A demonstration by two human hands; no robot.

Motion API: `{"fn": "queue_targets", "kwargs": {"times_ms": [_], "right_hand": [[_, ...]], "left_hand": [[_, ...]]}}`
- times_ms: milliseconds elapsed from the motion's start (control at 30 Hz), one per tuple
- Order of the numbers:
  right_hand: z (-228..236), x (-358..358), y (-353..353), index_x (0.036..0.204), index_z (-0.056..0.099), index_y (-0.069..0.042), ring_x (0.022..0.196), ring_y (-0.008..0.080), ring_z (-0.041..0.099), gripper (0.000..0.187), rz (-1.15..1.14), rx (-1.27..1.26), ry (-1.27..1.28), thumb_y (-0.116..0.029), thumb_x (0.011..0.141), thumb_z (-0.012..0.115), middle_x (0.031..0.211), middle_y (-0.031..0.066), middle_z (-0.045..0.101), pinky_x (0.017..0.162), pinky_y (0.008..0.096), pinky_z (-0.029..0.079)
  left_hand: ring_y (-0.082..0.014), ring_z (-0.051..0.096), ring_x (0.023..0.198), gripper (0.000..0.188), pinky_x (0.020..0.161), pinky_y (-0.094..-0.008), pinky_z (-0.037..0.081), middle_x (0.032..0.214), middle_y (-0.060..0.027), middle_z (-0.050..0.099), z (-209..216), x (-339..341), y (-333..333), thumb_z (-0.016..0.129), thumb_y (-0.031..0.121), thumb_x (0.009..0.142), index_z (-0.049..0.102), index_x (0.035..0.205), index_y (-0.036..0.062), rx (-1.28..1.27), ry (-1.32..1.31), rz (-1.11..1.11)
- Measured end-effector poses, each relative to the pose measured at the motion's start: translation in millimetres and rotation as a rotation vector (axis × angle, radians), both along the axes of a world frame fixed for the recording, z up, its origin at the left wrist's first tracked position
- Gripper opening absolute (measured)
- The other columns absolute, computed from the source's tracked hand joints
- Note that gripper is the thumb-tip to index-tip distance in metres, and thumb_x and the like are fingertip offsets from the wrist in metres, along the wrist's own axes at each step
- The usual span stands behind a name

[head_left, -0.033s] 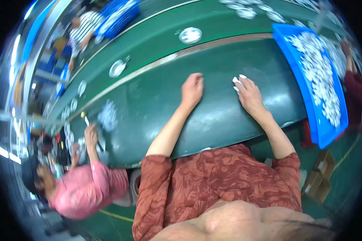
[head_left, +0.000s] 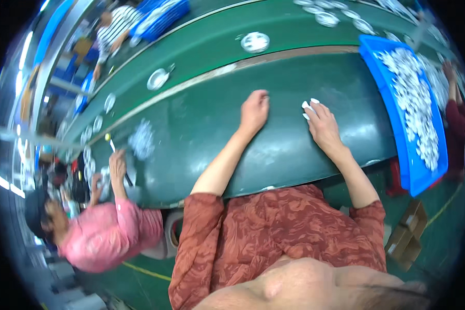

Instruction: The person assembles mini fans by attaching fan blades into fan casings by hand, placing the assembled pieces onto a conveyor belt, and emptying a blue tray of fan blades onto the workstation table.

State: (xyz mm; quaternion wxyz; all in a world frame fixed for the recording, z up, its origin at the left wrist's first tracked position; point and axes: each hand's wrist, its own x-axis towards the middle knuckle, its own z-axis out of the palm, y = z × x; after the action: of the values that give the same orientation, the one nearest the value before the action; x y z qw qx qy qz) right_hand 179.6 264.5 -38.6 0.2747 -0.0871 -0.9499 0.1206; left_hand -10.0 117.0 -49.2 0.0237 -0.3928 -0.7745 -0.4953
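Note:
My left hand [head_left: 254, 110] hovers over or rests on the dark green worktable, fingers curled in toward the thumb; whatever they hold, if anything, is hidden. To its right, my right hand [head_left: 323, 124] is bent down on the table. White bits [head_left: 306, 105] show at its thumb and first fingertips; I cannot tell whether they are small loose pieces or finger coverings. A long blue tray [head_left: 404, 164] full of small white pieces [head_left: 409, 95] stands to the right of my right hand. Bare tabletop separates the two hands.
Beyond the table runs a green conveyor belt [head_left: 206, 57] carrying round white-silver items [head_left: 255, 42]. On the left, a co-worker in pink [head_left: 106, 237] works beside a heap of small pale pieces [head_left: 141, 139]. Cardboard boxes [head_left: 407, 237] lie on the floor at right. Another person in stripes [head_left: 120, 26] stands across the belt.
The whole view has shifted slightly, so the tray and belt appear further right and lower. My left hand has edged toward my right hand, which stays nearly still.

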Motion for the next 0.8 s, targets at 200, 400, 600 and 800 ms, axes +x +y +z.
{"fn": "queue_targets", "kwargs": {"times_ms": [200,400,600,800], "right_hand": [[-18.0,-1.7,-54.7,0.122,0.054,-0.004,0.119,0.0338,0.047,0.043,0.053,0.073,0.014,0.000,0.079,0.058,0.125,0.0161,0.050,0.091,0.0422,0.042],[-14.4,-4.1,-53.4,0.105,0.060,-0.002,0.099,0.0373,0.059,0.028,0.019,0.170,0.216,-0.001,0.077,0.056,0.108,0.0213,0.059,0.078,0.0443,0.051],[-19.9,-1.4,-68.9,0.115,0.055,-0.006,0.115,0.0335,0.048,0.037,-0.029,0.162,0.108,-0.008,0.078,0.057,0.122,0.0166,0.051,0.088,0.0426,0.041],[-19.1,-1.3,-71.6,0.116,0.054,-0.005,0.119,0.0317,0.045,0.039,-0.035,0.153,0.079,-0.008,0.077,0.058,0.124,0.0166,0.050,0.091,0.0418,0.040]], "left_hand": [[-0.0291,0.064,0.080,0.015,0.071,-0.0364,0.051,0.088,-0.0159,0.063,-4.3,-0.8,-12.0,0.058,0.006,0.084,0.059,0.098,0.0021,0.039,0.027,0.040],[-0.0271,0.064,0.082,0.017,0.074,-0.0351,0.051,0.090,-0.0151,0.065,-12.3,11.5,-15.8,0.057,0.012,0.085,0.063,0.099,0.0038,0.093,0.134,-0.010],[-0.0243,0.064,0.079,0.015,0.074,-0.0339,0.050,0.086,-0.0140,0.065,-14.2,4.2,-29.5,0.056,0.010,0.086,0.061,0.098,0.0025,0.020,0.074,-0.020],[-0.0330,0.063,0.084,0.014,0.075,-0.0394,0.049,0.090,-0.0172,0.065,-12.8,1.3,-23.4,0.054,0.009,0.086,0.062,0.097,0.0027,-0.014,0.094,0.011]]}}
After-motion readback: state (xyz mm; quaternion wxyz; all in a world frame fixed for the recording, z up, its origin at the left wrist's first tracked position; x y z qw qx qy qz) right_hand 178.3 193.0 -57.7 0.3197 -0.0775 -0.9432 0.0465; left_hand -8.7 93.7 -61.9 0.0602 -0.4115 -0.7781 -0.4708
